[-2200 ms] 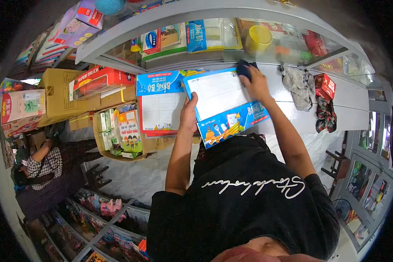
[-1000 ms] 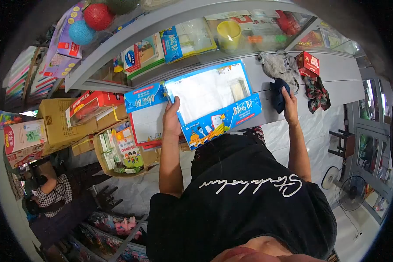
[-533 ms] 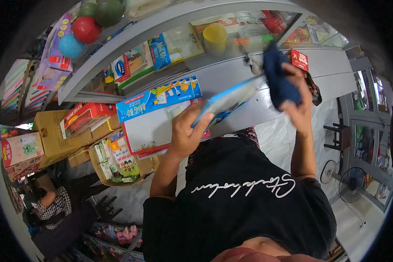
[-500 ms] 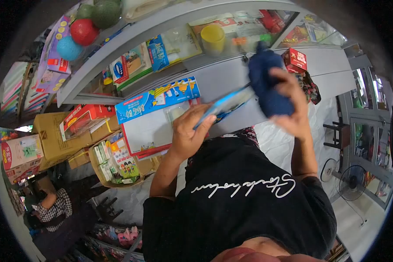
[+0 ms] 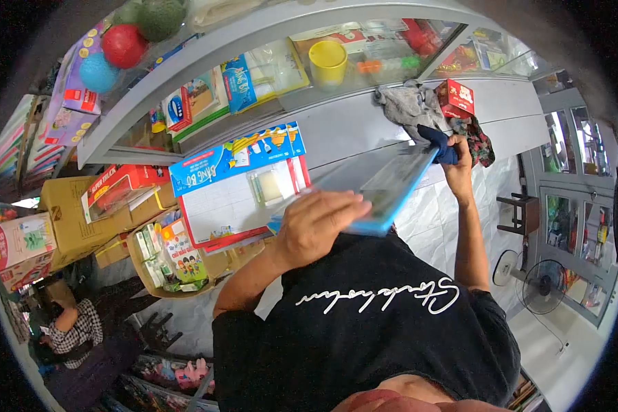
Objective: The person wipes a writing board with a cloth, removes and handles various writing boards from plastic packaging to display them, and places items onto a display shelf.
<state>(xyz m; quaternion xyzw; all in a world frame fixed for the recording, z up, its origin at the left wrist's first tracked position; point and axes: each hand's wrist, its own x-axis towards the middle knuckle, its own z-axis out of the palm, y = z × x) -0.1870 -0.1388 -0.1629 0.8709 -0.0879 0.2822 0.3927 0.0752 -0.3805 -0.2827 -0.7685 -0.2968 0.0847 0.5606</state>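
My left hand (image 5: 319, 225) grips a blue-edged, plastic-wrapped board pack (image 5: 384, 189) near its lower left side; the pack is tilted and partly blurred. At its upper right corner, my right hand (image 5: 458, 161) holds a bunched dark blue cloth (image 5: 438, 145) against or very near the edge. To the left, another pack with a blue header (image 5: 237, 159) and a white, red-edged board lies flat on the counter. A grey cloth (image 5: 408, 106) rests beyond the dark blue one, beside a red box (image 5: 454, 98) and a patterned cloth (image 5: 478, 137).
A glass display case (image 5: 288, 103) runs along the back, with a yellow tub (image 5: 328, 63) inside. Cardboard boxes (image 5: 75, 213) and an open carton (image 5: 216, 266) stand left. Another person (image 5: 79, 329) is at lower left. A stool (image 5: 518, 214) and fan (image 5: 544, 285) are right.
The held pack has swung from lying face up to a steep tilt. My right hand has lifted the dark cloth, swept it across and brought it to the pack's upper right corner.
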